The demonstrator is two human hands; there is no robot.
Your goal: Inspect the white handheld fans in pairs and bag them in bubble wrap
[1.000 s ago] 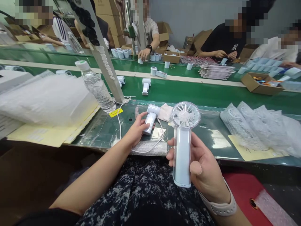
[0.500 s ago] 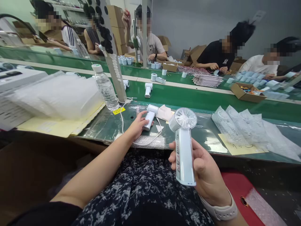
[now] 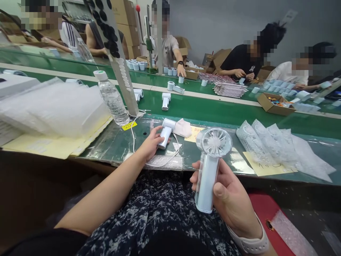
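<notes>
Upright in my right hand (image 3: 234, 202) is a pale blue handheld fan (image 3: 207, 181), its round grille (image 3: 216, 142) facing me. My fingers wrap behind the handle and my thumb lies along its right side. On the bench, my left hand (image 3: 149, 144) grips a second handheld fan (image 3: 165, 135) with the thumb and fingers on either side of its handle. A white cable (image 3: 177, 151) curves beside that fan. Close to the fan's head lies a crumpled pale cloth (image 3: 183, 128).
A water bottle (image 3: 113, 99) stands by a metal post (image 3: 124, 78). Bubble-wrap bags (image 3: 53, 113) are stacked at left, with wrapped pieces (image 3: 261, 142) at right. More fans (image 3: 166, 101) lie on the green conveyor (image 3: 202, 106). Several co-workers sit across it.
The fan in my right hand has turned, so the lettering on its handle no longer shows. My left hand stays on the other fan. A co-worker opposite has lowered a raised hand to a cup-shaped part.
</notes>
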